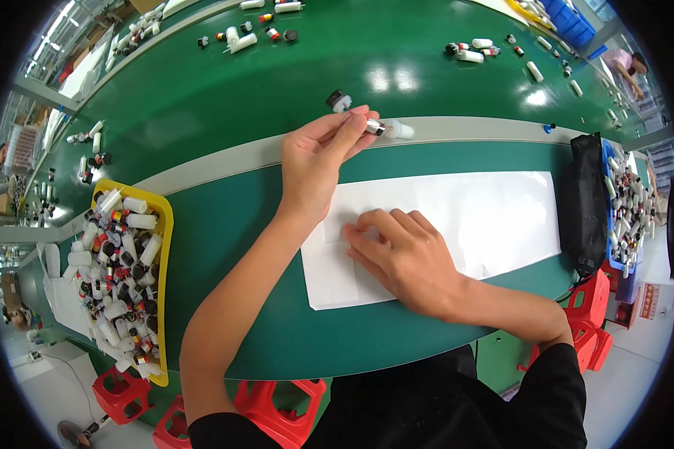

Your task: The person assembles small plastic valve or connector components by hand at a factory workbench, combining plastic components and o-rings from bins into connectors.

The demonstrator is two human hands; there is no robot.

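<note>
My green bench carries white paper sheets at center, a yellow tray of small bottles at nine o'clock, and a black pouch at three o'clock.

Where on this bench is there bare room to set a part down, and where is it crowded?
Bare: green mat between the yellow tray and the left hand; the white sheet between the right hand and the black pouch. Crowded: the tray and the blue bin, both full of small parts.
</note>
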